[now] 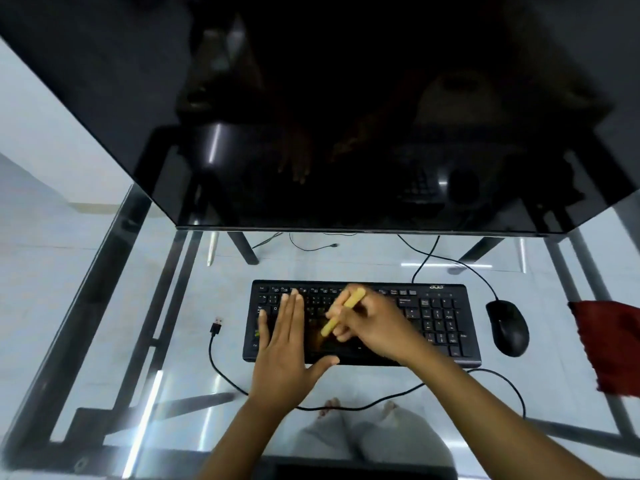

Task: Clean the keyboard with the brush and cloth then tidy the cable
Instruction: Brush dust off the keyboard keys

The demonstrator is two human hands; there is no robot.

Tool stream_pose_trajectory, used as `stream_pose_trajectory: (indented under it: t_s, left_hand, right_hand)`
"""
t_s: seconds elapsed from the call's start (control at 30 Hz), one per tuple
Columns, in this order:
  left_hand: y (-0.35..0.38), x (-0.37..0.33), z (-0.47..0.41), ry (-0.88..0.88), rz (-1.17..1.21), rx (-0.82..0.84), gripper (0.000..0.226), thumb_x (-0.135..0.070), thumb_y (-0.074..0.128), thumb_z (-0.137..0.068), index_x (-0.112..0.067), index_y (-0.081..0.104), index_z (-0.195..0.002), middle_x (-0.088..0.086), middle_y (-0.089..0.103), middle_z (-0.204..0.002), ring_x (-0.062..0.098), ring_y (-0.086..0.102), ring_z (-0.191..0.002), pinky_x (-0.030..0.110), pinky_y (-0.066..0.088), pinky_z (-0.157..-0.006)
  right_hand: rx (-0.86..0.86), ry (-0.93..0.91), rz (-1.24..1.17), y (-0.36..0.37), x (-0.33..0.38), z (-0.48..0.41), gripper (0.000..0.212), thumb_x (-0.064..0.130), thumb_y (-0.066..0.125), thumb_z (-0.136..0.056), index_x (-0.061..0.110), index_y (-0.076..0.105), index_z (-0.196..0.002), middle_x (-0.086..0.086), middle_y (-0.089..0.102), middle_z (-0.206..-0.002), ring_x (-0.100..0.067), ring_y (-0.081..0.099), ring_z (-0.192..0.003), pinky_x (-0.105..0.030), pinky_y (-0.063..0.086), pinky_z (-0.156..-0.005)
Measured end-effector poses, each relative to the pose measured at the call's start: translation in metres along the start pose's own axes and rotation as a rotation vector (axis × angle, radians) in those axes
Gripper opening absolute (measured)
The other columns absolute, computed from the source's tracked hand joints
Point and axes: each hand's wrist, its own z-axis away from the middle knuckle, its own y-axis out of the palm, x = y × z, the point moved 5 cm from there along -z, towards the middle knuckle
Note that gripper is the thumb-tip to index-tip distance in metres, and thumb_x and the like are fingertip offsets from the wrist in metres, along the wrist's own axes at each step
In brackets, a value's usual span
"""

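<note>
Head view: the left hand (285, 336) lies flat and open on the keyboard (362, 322), bracing it, while the right hand (372, 327) grips the brush (341, 315) over the middle keys. The cloth (609, 344) waits right of the keyboard. Hard strokes might flick dust onto the cable (221, 362) left of it.

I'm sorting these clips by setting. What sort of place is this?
Probably a home or office computer desk: a glass-topped table holds a black keyboard, a mouse and a large dark monitor. Tiled floor shows through the glass.
</note>
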Motion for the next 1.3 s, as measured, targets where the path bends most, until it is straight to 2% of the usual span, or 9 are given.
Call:
stream_pose_trajectory:
  t_s: [0.13, 0.27, 0.4, 0.57, 0.7, 0.87, 0.97, 1.13, 1.3]
  left_hand:
    - [-0.017, 0.022, 0.004, -0.131, 0.144, -0.138, 0.112, -0.077, 0.05, -0.076, -0.012, 0.002, -0.153, 0.003, 0.004, -0.162, 0.016, -0.003, -0.149, 0.048, -0.007, -0.118]
    - [-0.017, 0.062, 0.022, -0.25, 0.208, -0.151, 0.122, -0.085, 0.049, -0.067, -0.016, -0.001, -0.153, 0.007, 0.01, -0.161, 0.019, 0.001, -0.149, 0.046, -0.008, -0.118]
    - [-0.014, 0.076, 0.031, -0.141, 0.148, -0.086, 0.122, -0.084, 0.053, -0.068, -0.013, 0.003, -0.153, 0.004, 0.021, -0.158, 0.02, 0.011, -0.148, 0.048, 0.001, -0.119]
    - [-0.016, 0.073, 0.032, -0.098, 0.104, -0.102, 0.118, -0.078, 0.059, -0.07, -0.006, 0.013, -0.151, 0.005, 0.035, -0.153, 0.016, 0.033, -0.141, 0.049, 0.008, -0.12]
    - [-0.019, 0.07, 0.031, -0.091, 0.103, -0.135, 0.114, -0.074, 0.062, -0.073, -0.008, 0.013, -0.151, 0.003, 0.035, -0.153, 0.015, 0.032, -0.141, 0.05, 0.013, -0.119]
    - [-0.019, 0.07, 0.032, -0.094, 0.067, -0.125, 0.107, -0.073, 0.057, -0.078, -0.011, 0.01, -0.152, 0.007, 0.032, -0.154, 0.017, 0.027, -0.144, 0.054, 0.017, -0.116]
    - [-0.019, 0.068, 0.032, -0.109, 0.066, -0.121, 0.106, -0.074, 0.054, -0.079, -0.013, 0.008, -0.152, 0.006, 0.031, -0.155, 0.016, 0.024, -0.145, 0.053, 0.015, -0.118]
    - [-0.017, 0.07, 0.033, -0.118, 0.062, -0.113, 0.106, -0.074, 0.054, -0.08, -0.011, 0.01, -0.153, 0.005, 0.027, -0.156, 0.013, 0.021, -0.145, 0.049, 0.01, -0.12]
    - [-0.016, 0.07, 0.033, -0.117, 0.061, -0.12, 0.105, -0.072, 0.056, -0.08, -0.012, 0.009, -0.153, 0.006, 0.027, -0.156, 0.013, 0.019, -0.146, 0.049, 0.009, -0.12]
  right_hand:
    - [-0.254, -0.126, 0.069, -0.007, 0.007, 0.002, 0.006, 0.016, 0.058, -0.094, 0.015, 0.064, -0.092, 0.004, 0.069, -0.084, -0.012, 0.065, -0.076, -0.026, 0.053, -0.07]
    - [0.073, -0.004, -0.015, 0.029, -0.003, 0.008, 0.008, 0.018, 0.058, -0.094, 0.019, 0.064, -0.088, -0.001, 0.073, -0.082, -0.017, 0.07, -0.074, -0.036, 0.06, -0.074]
    - [-0.194, -0.143, -0.006, 0.025, 0.003, 0.009, 0.007, 0.025, 0.058, -0.092, 0.027, 0.062, -0.088, 0.009, 0.07, -0.082, -0.016, 0.067, -0.072, -0.04, 0.055, -0.067]
    - [0.212, 0.004, -0.061, 0.07, 0.009, 0.004, 0.009, 0.015, 0.058, -0.093, 0.017, 0.067, -0.091, 0.01, 0.074, -0.082, -0.018, 0.069, -0.079, -0.041, 0.058, -0.078]
    - [-0.16, -0.001, -0.08, 0.028, 0.006, -0.011, 0.012, 0.011, 0.056, -0.094, 0.019, 0.065, -0.091, 0.012, 0.072, -0.081, -0.02, 0.069, -0.072, -0.034, 0.058, -0.068]
    - [0.13, 0.084, 0.014, 0.036, 0.006, -0.017, 0.011, 0.011, 0.054, -0.095, 0.013, 0.063, -0.089, -0.003, 0.072, -0.082, -0.013, 0.069, -0.072, -0.036, 0.06, -0.074]
    - [-0.196, -0.094, 0.128, 0.013, 0.023, -0.029, 0.009, 0.015, 0.055, -0.094, 0.018, 0.061, -0.088, 0.002, 0.07, -0.082, -0.015, 0.066, -0.074, -0.032, 0.055, -0.069]
    - [0.084, 0.005, 0.141, 0.043, 0.028, -0.041, 0.01, 0.021, 0.055, -0.096, 0.017, 0.062, -0.09, 0.008, 0.07, -0.081, -0.008, 0.066, -0.067, -0.018, 0.054, -0.064]
    - [-0.167, -0.199, 0.178, 0.044, 0.05, -0.05, 0.008, 0.02, 0.056, -0.094, 0.018, 0.059, -0.087, 0.004, 0.064, -0.09, -0.009, 0.058, -0.078, -0.02, 0.046, -0.067]
